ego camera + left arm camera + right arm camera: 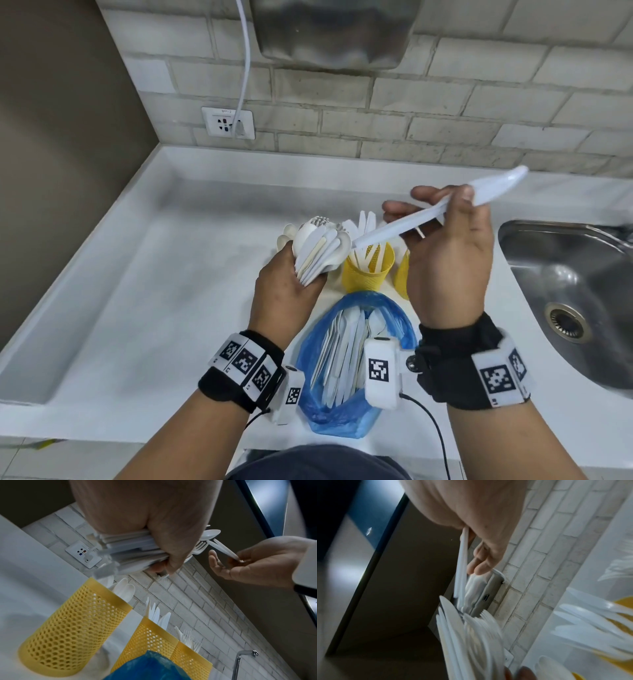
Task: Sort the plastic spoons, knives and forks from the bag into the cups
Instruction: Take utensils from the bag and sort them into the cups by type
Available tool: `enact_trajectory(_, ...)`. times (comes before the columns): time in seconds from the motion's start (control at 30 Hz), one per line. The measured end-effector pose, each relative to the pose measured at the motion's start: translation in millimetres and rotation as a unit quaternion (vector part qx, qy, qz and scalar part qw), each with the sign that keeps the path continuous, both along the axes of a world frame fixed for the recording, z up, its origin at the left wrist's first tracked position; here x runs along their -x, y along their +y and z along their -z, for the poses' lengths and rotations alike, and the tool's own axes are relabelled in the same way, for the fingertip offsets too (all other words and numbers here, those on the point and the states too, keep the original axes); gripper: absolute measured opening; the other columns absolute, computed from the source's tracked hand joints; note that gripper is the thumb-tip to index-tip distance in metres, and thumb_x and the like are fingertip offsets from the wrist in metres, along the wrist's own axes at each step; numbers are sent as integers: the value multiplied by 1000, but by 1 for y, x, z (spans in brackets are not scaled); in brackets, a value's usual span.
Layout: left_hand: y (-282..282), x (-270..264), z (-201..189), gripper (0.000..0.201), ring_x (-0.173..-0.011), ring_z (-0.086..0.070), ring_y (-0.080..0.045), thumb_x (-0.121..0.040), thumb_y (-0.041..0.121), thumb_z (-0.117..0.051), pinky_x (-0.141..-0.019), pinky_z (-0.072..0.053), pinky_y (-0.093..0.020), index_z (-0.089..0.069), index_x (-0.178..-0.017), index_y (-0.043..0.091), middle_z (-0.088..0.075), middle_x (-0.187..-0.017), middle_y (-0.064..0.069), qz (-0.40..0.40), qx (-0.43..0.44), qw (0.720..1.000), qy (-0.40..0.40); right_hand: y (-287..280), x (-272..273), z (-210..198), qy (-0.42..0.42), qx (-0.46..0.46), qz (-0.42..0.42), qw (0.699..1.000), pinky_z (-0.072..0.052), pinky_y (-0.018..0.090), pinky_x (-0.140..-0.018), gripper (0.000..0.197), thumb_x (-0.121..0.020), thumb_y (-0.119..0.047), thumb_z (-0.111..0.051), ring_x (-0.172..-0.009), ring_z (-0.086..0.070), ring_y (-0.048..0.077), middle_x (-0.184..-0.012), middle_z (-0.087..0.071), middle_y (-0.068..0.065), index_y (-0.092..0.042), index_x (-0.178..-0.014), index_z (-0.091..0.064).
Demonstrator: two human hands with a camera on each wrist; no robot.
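Observation:
My left hand point(291, 284) grips a fanned bundle of white plastic cutlery point(318, 246) above the counter; its handles show under the palm as the bundle point(130, 550). My right hand point(442, 209) pinches a single white knife point(445, 212) by its middle, blade pointing up and right, handle end close to the bundle. Three yellow mesh cups stand in a row: the spoon cup point(73, 632), the knife cup point(149, 639) and the fork cup point(190, 660). The open blue bag point(356, 353) lies in front of the cups with more cutlery inside. The right wrist view is blurred.
A steel sink point(565, 291) is set into the white counter point(154, 291) to the right. A wall socket point(227, 121) with a white cable sits on the brick wall behind. A steel appliance point(329, 31) hangs on the wall above.

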State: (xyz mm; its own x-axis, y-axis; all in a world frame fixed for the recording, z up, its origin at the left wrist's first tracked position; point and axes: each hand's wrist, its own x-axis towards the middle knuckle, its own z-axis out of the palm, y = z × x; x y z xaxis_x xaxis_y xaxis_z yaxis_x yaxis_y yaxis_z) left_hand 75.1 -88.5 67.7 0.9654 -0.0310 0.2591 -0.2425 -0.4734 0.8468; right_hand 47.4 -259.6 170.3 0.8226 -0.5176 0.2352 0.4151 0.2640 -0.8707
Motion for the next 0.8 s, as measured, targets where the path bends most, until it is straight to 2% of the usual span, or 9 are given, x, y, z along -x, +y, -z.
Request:
enact_trajectory(0.1,2,-1,2,37,-90,-64,-18,-90,35,-73,-79,-56,-41,-59,-122,26,-67,-104,5,-6,-29,1000,-3,-6,1,-9,-38,-35,32,998,-59,45,-68,30,-114,-31,-30,-59,-67,33,-82,-63,13,-13,-96,-46)
enact_trajectory(0.17,2,-1,2,36,-94,-65,-19,-90,37,-71,-81,-56,-40,-59,-122,26,-68,-110,5,-10,-46,999,-5,-7,0,-9,-60,20,32,997,-53,40,-56,30,-114,-30,-27,-46,-50,25,-66,-49,8,-13,-95,-43)
enact_trajectory(0.23,2,-1,1,38,-100,-65,-20,-89,39,-70,-84,-55,-36,-60,-123,25,-69,-119,4,-23,-68,997,-4,-5,1,-6,-35,133,29,990,-38,31,-50,29,-113,-31,-31,-47,-37,17,-62,-40,-1,-12,-96,-45)
enact_trajectory(0.33,2,-1,1,39,-99,-67,-22,-89,35,-72,-81,-54,-33,-60,-124,23,-70,-116,4,-43,-117,992,-14,1,4,-1,40,332,10,942,-37,31,-56,24,-106,-28,-54,-56,-42,11,-61,-44,1,-12,-89,-58)
enact_trajectory(0.4,2,0,-2,39,-98,-67,-23,-89,34,-72,-79,-55,-35,-60,-125,24,-69,-119,5,-57,-137,989,-16,4,8,2,72,417,-14,906,-39,30,-55,19,-98,-27,-66,-49,-41,10,-53,-41,-5,-19,-81,-62)
enact_trajectory(0.5,3,1,-4,40,-99,-67,-26,-90,32,-71,-77,-54,-34,-60,-126,19,-69,-122,2,-74,-152,985,-22,10,12,5,111,524,-17,844,-41,32,-54,26,-94,-28,-67,-45,-41,16,-45,-39,-5,-18,-71,-60)
enact_trajectory(0.6,4,3,-5,36,-93,-67,-28,-91,32,-69,-72,-51,-33,-61,-122,16,-70,-111,0,-85,-165,982,-26,14,13,6,126,551,1,825,-44,36,-55,32,-95,-27,-64,-48,-38,19,-45,-36,-6,-14,-67,-55)
enact_trajectory(0.67,3,4,-6,38,-90,-67,-29,-91,31,-69,-71,-53,-35,-60,-124,15,-69,-107,-1,-87,-172,981,-24,16,12,5,132,546,-2,827,-42,32,-55,32,-96,-31,-65,-47,-39,14,-46,-36,-8,-14,-69,-60)
enact_trajectory(0.8,0,7,-7,48,-96,-69,-30,-91,27,-71,-74,-58,-39,-57,-135,14,-69,-125,-3,-75,-195,977,-35,17,9,5,131,531,-16,837,-39,33,-55,30,-97,-30,-66,-49,-40,16,-47,-38,-7,-9,-75,-65)
